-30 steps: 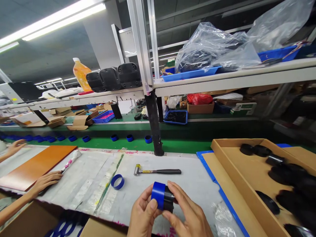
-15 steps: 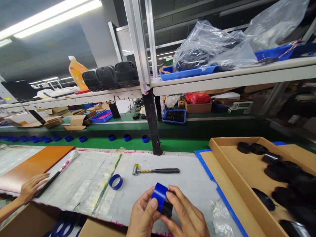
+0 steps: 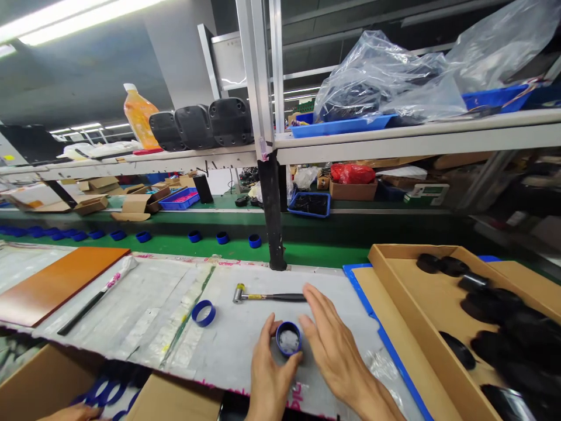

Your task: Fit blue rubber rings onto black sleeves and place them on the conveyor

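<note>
My left hand (image 3: 272, 374) has its fingers and thumb around a blue ring with a black inner part (image 3: 289, 325), which stands on the bench with its opening up. Something whitish shows through the opening. My right hand (image 3: 335, 345) is just to the right of it, fingers stretched out and holding nothing. Its fingertips are by the handle end of a small hammer (image 3: 263, 297) with a yellow-tipped metal head. Left of my hands, a loose blue ring (image 3: 204, 323) lies on the bench.
A cardboard tray (image 3: 407, 310) of black round parts stands at the right. Blue rings (image 3: 255, 241) line the green belt (image 3: 307, 250) behind the bench. An orange board (image 3: 65, 280) lies left. A co-worker's hand (image 3: 76, 413) is at a box of blue rings below. A post (image 3: 272, 216) rises ahead.
The ring piece has turned from lying sideways between both hands to opening up on the bench. My right hand has let go and opened towards the hammer. The co-worker's hand moved down to the box.
</note>
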`<state>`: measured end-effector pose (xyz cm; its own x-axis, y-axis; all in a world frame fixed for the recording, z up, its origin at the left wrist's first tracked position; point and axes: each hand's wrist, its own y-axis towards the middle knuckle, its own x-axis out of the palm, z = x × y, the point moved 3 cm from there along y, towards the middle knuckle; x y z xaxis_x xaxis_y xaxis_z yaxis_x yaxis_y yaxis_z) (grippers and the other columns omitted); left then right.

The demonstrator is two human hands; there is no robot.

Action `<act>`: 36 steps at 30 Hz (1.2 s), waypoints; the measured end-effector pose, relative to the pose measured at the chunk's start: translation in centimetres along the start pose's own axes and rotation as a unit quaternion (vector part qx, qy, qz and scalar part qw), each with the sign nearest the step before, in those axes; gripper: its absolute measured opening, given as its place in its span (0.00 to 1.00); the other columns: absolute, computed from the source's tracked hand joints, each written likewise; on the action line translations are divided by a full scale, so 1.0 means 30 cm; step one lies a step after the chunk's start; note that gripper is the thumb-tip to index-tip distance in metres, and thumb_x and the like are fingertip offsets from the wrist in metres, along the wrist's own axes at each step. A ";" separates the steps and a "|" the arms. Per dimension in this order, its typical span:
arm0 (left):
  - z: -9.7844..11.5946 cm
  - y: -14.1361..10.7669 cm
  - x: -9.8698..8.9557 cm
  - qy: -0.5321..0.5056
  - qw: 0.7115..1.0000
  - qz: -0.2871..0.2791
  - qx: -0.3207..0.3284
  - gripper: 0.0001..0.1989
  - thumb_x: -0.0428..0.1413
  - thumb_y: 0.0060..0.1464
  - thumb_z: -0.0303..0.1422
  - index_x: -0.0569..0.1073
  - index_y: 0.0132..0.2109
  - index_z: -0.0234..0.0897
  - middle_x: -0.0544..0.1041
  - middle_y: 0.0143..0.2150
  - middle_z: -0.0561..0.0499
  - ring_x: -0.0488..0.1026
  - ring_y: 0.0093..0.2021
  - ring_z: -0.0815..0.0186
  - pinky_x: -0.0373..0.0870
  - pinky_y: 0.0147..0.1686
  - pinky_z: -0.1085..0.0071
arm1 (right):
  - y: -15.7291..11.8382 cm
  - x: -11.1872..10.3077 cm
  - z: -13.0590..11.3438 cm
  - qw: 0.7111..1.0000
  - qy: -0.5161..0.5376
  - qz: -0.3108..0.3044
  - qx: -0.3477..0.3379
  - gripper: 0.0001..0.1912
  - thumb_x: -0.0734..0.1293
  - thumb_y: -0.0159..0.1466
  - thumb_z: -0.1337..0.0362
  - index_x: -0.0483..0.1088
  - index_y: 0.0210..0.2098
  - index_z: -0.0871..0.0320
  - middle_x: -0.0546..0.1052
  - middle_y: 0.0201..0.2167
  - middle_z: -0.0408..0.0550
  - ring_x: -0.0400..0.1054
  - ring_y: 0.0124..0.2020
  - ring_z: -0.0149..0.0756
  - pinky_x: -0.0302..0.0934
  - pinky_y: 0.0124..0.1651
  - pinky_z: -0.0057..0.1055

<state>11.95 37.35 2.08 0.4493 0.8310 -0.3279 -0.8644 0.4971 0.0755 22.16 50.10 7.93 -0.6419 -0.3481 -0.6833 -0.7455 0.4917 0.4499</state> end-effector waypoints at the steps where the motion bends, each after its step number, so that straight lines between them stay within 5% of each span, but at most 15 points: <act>1: -0.012 -0.008 0.016 -0.001 1.000 0.007 -0.004 0.42 0.65 0.44 0.34 0.65 0.67 0.33 0.79 0.59 0.36 0.74 0.61 0.45 0.67 0.64 0.48 | 0.038 0.020 -0.022 0.999 -0.013 -0.047 -0.011 0.28 0.52 0.79 0.56 0.55 0.73 0.62 0.54 0.73 0.54 0.48 0.74 0.45 0.54 0.73 0.51; 5: -0.051 -0.037 0.029 -0.068 0.997 0.036 -0.002 0.44 0.65 0.47 0.38 0.61 0.69 0.33 0.72 0.66 0.32 0.68 0.68 0.43 0.65 0.66 0.48 | 0.140 0.144 -0.114 0.975 -0.051 -0.211 -0.056 0.29 0.55 0.78 0.59 0.54 0.73 0.68 0.49 0.74 0.55 0.37 0.76 0.48 0.41 0.76 0.56; 8: -0.057 -0.042 -0.034 -0.133 0.988 0.071 0.012 0.39 0.58 0.56 0.36 0.56 0.72 0.36 0.66 0.71 0.35 0.64 0.71 0.48 0.62 0.68 0.52 | 0.148 0.209 -0.135 0.969 -0.056 -0.231 -0.063 0.31 0.56 0.78 0.56 0.53 0.73 0.69 0.49 0.74 0.57 0.36 0.76 0.48 0.37 0.76 0.57; 11: 0.001 -0.014 -0.095 -0.013 0.989 0.059 0.139 0.30 0.47 0.66 0.33 0.54 0.73 0.47 0.55 0.77 0.44 0.52 0.76 0.54 0.54 0.72 0.49 | 0.136 0.239 -0.122 0.966 -0.081 -0.228 -0.090 0.33 0.60 0.77 0.56 0.50 0.74 0.67 0.47 0.74 0.58 0.32 0.76 0.50 0.34 0.76 0.61; 13: 0.052 0.019 -0.092 0.151 0.948 -0.004 0.280 0.28 0.47 0.67 0.33 0.59 0.72 0.49 0.56 0.77 0.47 0.50 0.77 0.54 0.49 0.73 0.47 | 0.133 0.251 -0.110 0.959 -0.104 -0.231 -0.128 0.35 0.62 0.75 0.60 0.47 0.76 0.64 0.46 0.75 0.59 0.30 0.76 0.53 0.36 0.74 0.65; 15: 0.071 0.051 -0.072 0.279 0.872 -0.045 0.399 0.28 0.51 0.65 0.35 0.62 0.71 0.45 0.63 0.74 0.46 0.57 0.74 0.53 0.50 0.73 0.50 | 0.136 0.266 -0.094 0.952 -0.123 -0.239 -0.148 0.35 0.61 0.75 0.64 0.45 0.76 0.60 0.44 0.75 0.58 0.30 0.76 0.55 0.39 0.73 0.67; 17: 0.048 0.081 -0.059 0.353 0.814 -0.046 0.460 0.31 0.54 0.63 0.38 0.63 0.71 0.40 0.68 0.71 0.44 0.64 0.71 0.52 0.54 0.70 0.54 | 0.141 0.283 -0.077 0.950 -0.139 -0.239 -0.143 0.32 0.59 0.76 0.66 0.46 0.76 0.58 0.43 0.75 0.57 0.30 0.76 0.55 0.42 0.73 0.67; 20: -0.022 0.102 -0.057 0.374 0.778 -0.043 0.504 0.36 0.54 0.62 0.43 0.59 0.73 0.37 0.72 0.68 0.41 0.71 0.65 0.51 0.67 0.60 0.58 | 0.136 0.321 -0.054 0.947 -0.149 -0.252 -0.134 0.29 0.57 0.78 0.66 0.47 0.76 0.60 0.45 0.75 0.56 0.28 0.76 0.52 0.44 0.73 0.66; 23: -0.072 0.102 -0.048 0.350 0.801 -0.045 0.483 0.36 0.55 0.62 0.41 0.57 0.74 0.42 0.73 0.67 0.44 0.74 0.63 0.52 0.72 0.57 0.60 | 0.129 0.368 -0.028 0.951 -0.157 -0.240 -0.114 0.28 0.55 0.78 0.66 0.49 0.75 0.63 0.45 0.75 0.56 0.24 0.76 0.51 0.43 0.73 0.66; 28: -0.059 0.092 -0.018 0.241 0.893 -0.032 0.377 0.24 0.53 0.64 0.39 0.71 0.66 0.48 0.76 0.65 0.47 0.73 0.64 0.52 0.67 0.65 0.57 | 0.138 0.410 -0.014 0.947 -0.128 -0.284 -0.080 0.26 0.54 0.78 0.68 0.52 0.74 0.63 0.44 0.75 0.55 0.29 0.76 0.53 0.39 0.73 0.67; 32: -0.029 0.081 -0.098 0.081 0.950 0.013 0.303 0.20 0.48 0.68 0.40 0.74 0.61 0.46 0.74 0.66 0.46 0.70 0.66 0.54 0.66 0.66 0.57 | 0.162 0.265 -0.048 0.968 -0.028 -0.248 -0.026 0.33 0.60 0.77 0.56 0.49 0.75 0.65 0.45 0.75 0.56 0.34 0.76 0.53 0.41 0.75 0.60; 36: -0.046 0.079 -0.219 0.088 0.966 0.120 0.209 0.17 0.50 0.68 0.38 0.75 0.58 0.44 0.74 0.64 0.45 0.70 0.66 0.54 0.66 0.65 0.53 | 0.123 0.097 -0.019 0.986 0.007 -0.153 0.063 0.37 0.64 0.73 0.55 0.51 0.74 0.67 0.50 0.74 0.60 0.44 0.75 0.51 0.49 0.74 0.53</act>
<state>6.64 32.72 3.11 0.1700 0.8984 -0.4050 -0.7555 0.3827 0.5318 17.43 50.45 7.94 -0.3941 -0.5065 -0.7669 -0.8768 0.4572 0.1487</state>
